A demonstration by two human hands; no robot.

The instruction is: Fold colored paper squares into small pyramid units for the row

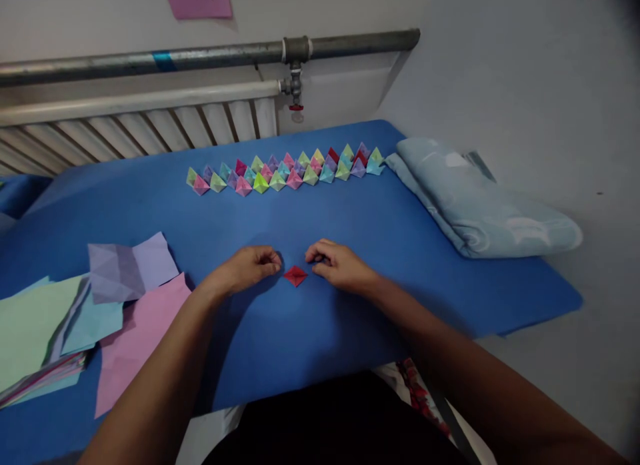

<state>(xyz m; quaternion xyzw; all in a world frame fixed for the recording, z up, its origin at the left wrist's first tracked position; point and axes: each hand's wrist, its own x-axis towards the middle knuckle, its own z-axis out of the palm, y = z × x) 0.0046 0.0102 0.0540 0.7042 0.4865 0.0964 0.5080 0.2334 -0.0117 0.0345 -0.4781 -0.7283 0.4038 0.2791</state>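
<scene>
A small red folded paper boat (295,276) rests on the blue tabletop (280,345) between my two hands. My left hand (253,266) is just to its left, thumb and fingertips drawn together with nothing visible in them. On the other side, my right hand (340,264) has its fingers curled and the thumb a little apart from them, and it holds nothing. Neither hand clearly touches the red piece. Farther back, many folded paper boats (277,180) in pink, green, purple, blue and yellow stand in two close rows.
At the left lie a stack of coloured paper sheets (35,325), a creased purple sheet (117,272) and a pink sheet (145,338). A folded light blue blanket (485,198) sits at the right. Behind the table are a radiator (150,128) and a metal pipe (220,55).
</scene>
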